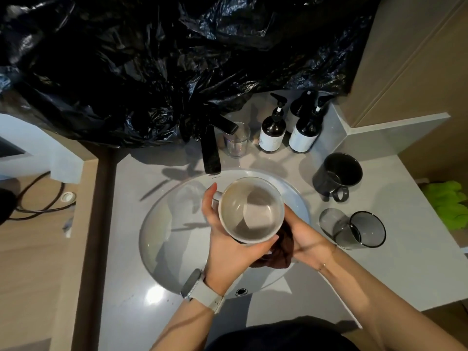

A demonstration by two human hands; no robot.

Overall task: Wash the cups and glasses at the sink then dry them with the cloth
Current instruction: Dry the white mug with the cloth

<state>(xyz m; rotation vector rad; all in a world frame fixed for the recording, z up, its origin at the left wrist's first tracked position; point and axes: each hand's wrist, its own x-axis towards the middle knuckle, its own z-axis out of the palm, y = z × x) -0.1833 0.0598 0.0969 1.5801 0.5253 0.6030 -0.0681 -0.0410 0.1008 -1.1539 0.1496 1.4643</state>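
Observation:
Over the round white sink (pixel 162 231) I hold a white mug (pixel 250 211), mouth up and empty. My left hand (pixel 225 239) grips it round its left side near the handle, thumb along the front rim. My right hand (pixel 304 239) holds a dark brown cloth (pixel 278 252) bunched against the mug's lower right side. A black mug (pixel 336 173) stands on the counter to the right. Nearer me, a dark-rimmed glass (pixel 364 230) lies on its side. A clear glass (pixel 236 140) stands behind the black tap (pixel 211 150).
Two dark pump bottles (pixel 272 130) (pixel 305 131) with white labels stand at the back right, a third behind them. Black plastic sheeting (pixel 152 59) covers the wall above the tap. A green cloth (pixel 448 203) lies at the far right. A cable (pixel 38 198) lies on the wooden surface at left.

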